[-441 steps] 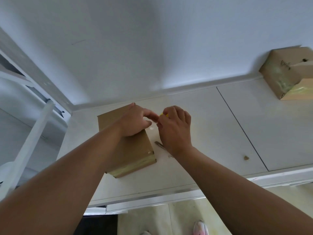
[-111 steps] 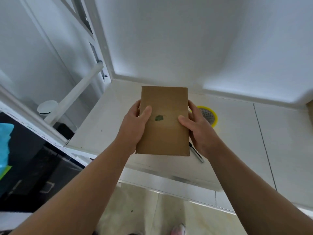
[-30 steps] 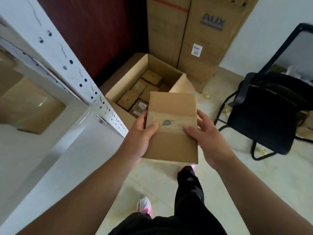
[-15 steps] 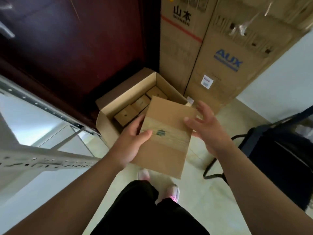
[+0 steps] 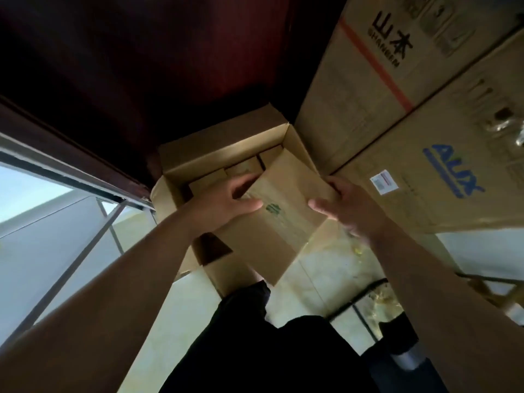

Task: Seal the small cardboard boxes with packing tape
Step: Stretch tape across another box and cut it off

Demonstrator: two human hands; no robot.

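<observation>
Versus half a second ago: small box (image 5: 283, 219) is lower, now over the near right corner of the open carton (image 5: 224, 148). Right grip (image 5: 350, 208), then splayed clear of it, now clasps its right edge. Left grip (image 5: 226, 205) holds the left edge, thumb on top. In the carton: a row of other boxes (image 5: 243, 169) at the far side. Tall printed cartons (image 5: 425, 180) stand to its right.

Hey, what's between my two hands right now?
In the head view, the small cardboard box, taped face up, is held between the left hand and right hand.
</observation>
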